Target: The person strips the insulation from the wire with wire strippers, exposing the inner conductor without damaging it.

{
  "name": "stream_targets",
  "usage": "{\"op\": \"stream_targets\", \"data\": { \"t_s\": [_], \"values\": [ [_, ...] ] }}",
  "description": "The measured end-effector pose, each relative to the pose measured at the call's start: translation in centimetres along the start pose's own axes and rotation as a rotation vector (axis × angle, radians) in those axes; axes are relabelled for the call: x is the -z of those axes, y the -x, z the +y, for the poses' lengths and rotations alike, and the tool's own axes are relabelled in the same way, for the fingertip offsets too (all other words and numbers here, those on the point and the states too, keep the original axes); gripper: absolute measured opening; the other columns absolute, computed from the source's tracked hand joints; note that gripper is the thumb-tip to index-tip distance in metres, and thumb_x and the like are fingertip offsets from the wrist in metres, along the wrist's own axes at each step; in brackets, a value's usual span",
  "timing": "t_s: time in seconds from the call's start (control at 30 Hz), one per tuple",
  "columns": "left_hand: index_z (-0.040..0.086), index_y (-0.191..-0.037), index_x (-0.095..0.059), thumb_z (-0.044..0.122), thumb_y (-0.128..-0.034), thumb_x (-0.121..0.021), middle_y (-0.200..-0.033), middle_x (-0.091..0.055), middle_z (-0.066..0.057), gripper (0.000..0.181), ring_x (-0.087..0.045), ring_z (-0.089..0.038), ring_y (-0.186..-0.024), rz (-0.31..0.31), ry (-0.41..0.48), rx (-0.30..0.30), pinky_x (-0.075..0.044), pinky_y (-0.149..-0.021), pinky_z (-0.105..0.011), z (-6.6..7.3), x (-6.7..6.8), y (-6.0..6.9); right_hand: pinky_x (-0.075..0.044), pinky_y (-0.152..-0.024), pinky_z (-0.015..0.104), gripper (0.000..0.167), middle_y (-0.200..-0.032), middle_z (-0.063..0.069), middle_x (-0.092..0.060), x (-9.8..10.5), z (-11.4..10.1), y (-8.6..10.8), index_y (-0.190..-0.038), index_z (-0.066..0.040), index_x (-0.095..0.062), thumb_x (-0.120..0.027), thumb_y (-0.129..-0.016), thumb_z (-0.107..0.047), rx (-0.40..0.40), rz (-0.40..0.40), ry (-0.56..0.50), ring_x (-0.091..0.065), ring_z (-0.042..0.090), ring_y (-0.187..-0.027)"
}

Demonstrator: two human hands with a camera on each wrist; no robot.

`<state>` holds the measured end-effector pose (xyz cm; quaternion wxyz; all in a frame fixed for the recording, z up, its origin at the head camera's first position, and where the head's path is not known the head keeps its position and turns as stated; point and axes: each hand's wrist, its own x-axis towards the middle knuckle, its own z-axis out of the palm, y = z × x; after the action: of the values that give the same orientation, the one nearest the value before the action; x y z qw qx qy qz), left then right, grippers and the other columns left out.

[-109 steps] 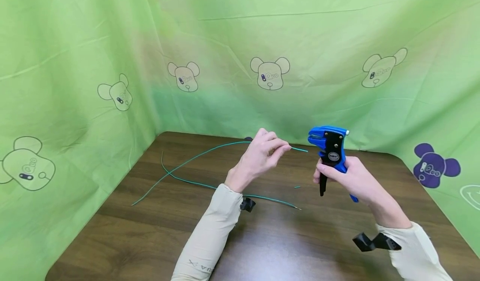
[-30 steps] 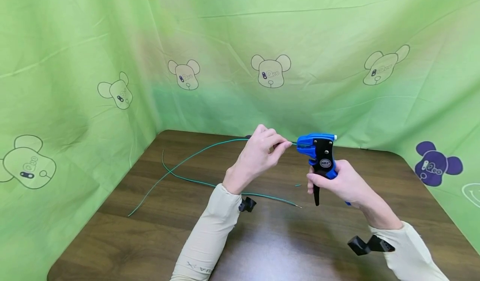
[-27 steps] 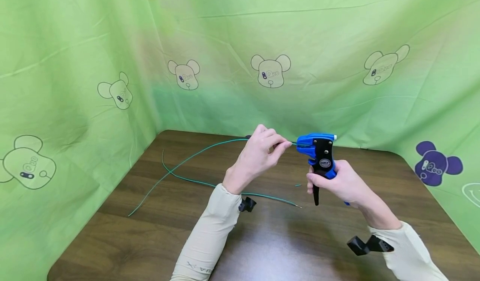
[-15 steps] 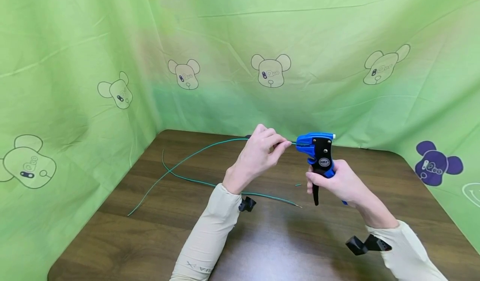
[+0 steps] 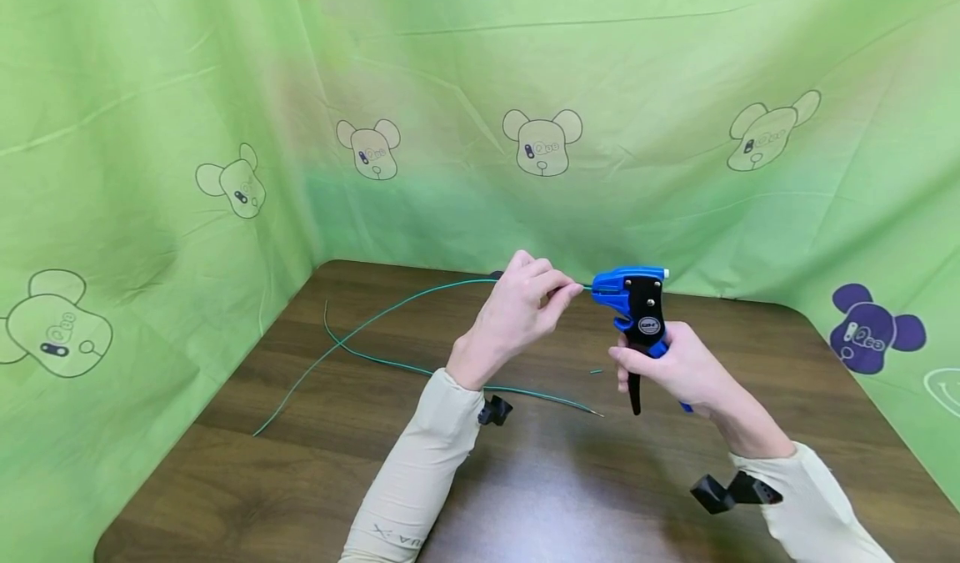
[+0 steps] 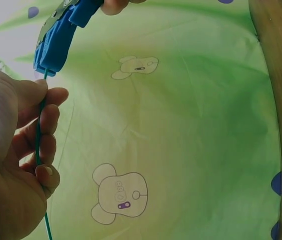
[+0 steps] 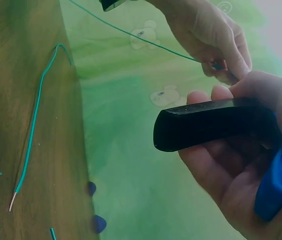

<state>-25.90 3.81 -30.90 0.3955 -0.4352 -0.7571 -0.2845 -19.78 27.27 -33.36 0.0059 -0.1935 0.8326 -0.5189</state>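
Between thumb and fingers my left hand [image 5: 521,309] pinches a green wire [image 5: 405,306], close to its right end. That end runs into the jaws of a blue and black wire stripper [image 5: 643,304]; its tip is hidden inside them. My right hand [image 5: 686,367] grips the stripper by its handles, fingers wrapped round the black one. In the left wrist view the wire [image 6: 38,140] passes along the curled fingers up into the tool's blue nose [image 6: 56,50]. The black handle [image 7: 205,127] fills the middle of the right wrist view.
A second green wire [image 5: 382,364] lies on the brown table [image 5: 247,488], passing behind the left forearm, its right end stripped to bare metal. A short green offcut [image 5: 596,371] lies below the stripper. Green printed cloth [image 5: 450,71] hangs behind and beside the table.
Since the oldest frame, the stripper has moved left onto the wire's end, which previously stuck out free. Over the last second the right hand and stripper have shifted only slightly left.
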Motion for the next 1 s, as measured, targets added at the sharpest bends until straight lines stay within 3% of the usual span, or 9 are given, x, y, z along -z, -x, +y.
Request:
{"op": "stream_targets", "data": {
  "t_s": [0.17,0.37,0.5,0.8,1.0],
  "values": [
    [0.011,-0.086,-0.076,0.019,-0.093,-0.068,-0.071,-0.064,0.004,0.013,-0.05,-0.012,-0.067,-0.001,-0.013,-0.005,-0.039,-0.077,-0.025,-0.1,0.0,0.0,-0.053,-0.076,0.028,0.022,-0.066,0.004,-0.068,-0.1,-0.2,0.1,-0.094,0.004,-0.055,-0.065,-0.095,-0.016,-0.045,-0.011,0.016,-0.07,0.026,-0.063],
    [0.011,-0.086,-0.076,0.017,-0.0922,-0.069,-0.073,-0.065,0.004,0.011,-0.05,-0.013,-0.069,-0.002,-0.008,0.003,-0.039,-0.076,-0.025,-0.2,0.0,0.1,-0.056,-0.077,0.035,0.023,-0.071,0.007,-0.07,-0.2,-0.2,0.1,-0.096,0.002,-0.053,-0.065,-0.095,-0.018,-0.094,-0.03,-0.043,-0.071,0.03,-0.068],
    [0.011,-0.086,-0.077,0.016,-0.0921,-0.069,-0.074,-0.065,0.004,0.011,-0.05,-0.013,-0.069,-0.003,-0.007,0.001,-0.039,-0.076,-0.025,-0.3,0.0,0.1,-0.053,-0.076,0.031,0.02,-0.066,0.003,-0.068,-0.4,-0.2,0.1,-0.094,0.001,-0.053,-0.063,-0.096,-0.016,-0.072,-0.031,-0.064,-0.069,0.031,-0.063],
    [0.011,-0.087,-0.077,0.016,-0.093,-0.068,-0.073,-0.065,0.005,0.012,-0.049,-0.014,-0.07,-0.017,0.0,0.009,-0.039,-0.076,-0.025,-0.4,-0.1,0.2,-0.054,-0.057,0.039,0.024,-0.058,-0.001,-0.061,-1.3,0.0,-0.2,-0.081,-0.001,-0.055,-0.065,-0.095,-0.017,-0.1,0.016,-0.167,-0.063,0.023,-0.051],
    [0.011,-0.087,-0.077,0.016,-0.093,-0.068,-0.074,-0.066,0.004,0.012,-0.052,-0.013,-0.071,-0.017,-0.005,0.004,-0.039,-0.077,-0.026,-0.4,-0.2,0.2,-0.053,-0.054,0.041,0.023,-0.057,-0.002,-0.058,-1.5,0.2,-0.2,-0.079,0.001,-0.052,-0.061,-0.096,-0.011,-0.042,0.007,-0.193,-0.06,0.022,-0.047]
  ]
}}
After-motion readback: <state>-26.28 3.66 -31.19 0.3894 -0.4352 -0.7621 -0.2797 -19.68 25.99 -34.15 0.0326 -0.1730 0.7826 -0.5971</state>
